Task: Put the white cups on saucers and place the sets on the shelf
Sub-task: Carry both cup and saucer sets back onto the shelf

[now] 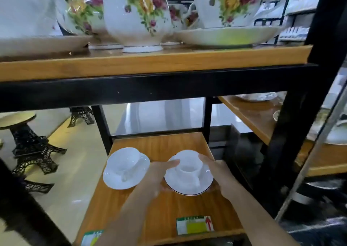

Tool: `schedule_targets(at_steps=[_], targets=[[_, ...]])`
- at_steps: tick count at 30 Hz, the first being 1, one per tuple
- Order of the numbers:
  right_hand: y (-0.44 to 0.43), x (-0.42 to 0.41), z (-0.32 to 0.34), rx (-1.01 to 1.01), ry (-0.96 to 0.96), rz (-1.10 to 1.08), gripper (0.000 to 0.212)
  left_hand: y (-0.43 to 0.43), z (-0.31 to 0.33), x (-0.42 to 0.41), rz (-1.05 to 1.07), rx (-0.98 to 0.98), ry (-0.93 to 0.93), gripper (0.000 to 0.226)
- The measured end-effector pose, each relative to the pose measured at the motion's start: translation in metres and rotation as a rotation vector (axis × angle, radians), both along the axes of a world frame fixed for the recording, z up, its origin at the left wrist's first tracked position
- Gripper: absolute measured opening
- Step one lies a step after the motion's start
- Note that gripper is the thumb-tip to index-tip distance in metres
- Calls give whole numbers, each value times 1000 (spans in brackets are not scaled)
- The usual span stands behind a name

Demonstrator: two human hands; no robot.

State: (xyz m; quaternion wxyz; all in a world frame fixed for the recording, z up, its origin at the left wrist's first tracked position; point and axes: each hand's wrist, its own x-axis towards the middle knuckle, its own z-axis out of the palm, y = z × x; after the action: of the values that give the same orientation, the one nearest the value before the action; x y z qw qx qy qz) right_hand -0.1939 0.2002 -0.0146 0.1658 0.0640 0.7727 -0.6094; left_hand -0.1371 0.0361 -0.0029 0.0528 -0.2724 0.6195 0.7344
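Two white cup-and-saucer sets are on the lower wooden shelf [159,142]. The left cup [123,160] rests on its saucer [114,180], untouched. The right cup [187,163] sits on a dark-rimmed saucer [189,185]. My left hand [157,174] grips this set from the left, thumb against the cup and fingers under the saucer's edge. My right hand [219,172] holds the set from the right, fingers touching the cup's side. Whether the saucer rests on the shelf or hovers just above it, I cannot tell.
Above, an upper shelf [150,65] carries rose-patterned teapots [139,14] and plates. A black frame post [293,114] stands to the right. Price labels [195,225] lie at the shelf's front edge. Eiffel-tower-shaped stools [28,142] stand on the floor at left.
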Motion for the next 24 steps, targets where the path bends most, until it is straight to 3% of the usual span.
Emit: schedule_targets(at_steps=[5, 11, 19, 24], targets=[[-15, -20, -4, -5, 10, -47, 57, -11, -3, -24, 1, 21, 19, 25], [-29, -36, -10, 11, 36, -69, 57, -19, -9, -43, 77, -64, -31, 57], [-38, -54, -29, 93, 51, -66, 65, -21, -14, -55, 133, -153, -66, 46], [-34, -54, -36, 85, 30, -57, 60, -19, -15, -58, 91, -276, -52, 54]])
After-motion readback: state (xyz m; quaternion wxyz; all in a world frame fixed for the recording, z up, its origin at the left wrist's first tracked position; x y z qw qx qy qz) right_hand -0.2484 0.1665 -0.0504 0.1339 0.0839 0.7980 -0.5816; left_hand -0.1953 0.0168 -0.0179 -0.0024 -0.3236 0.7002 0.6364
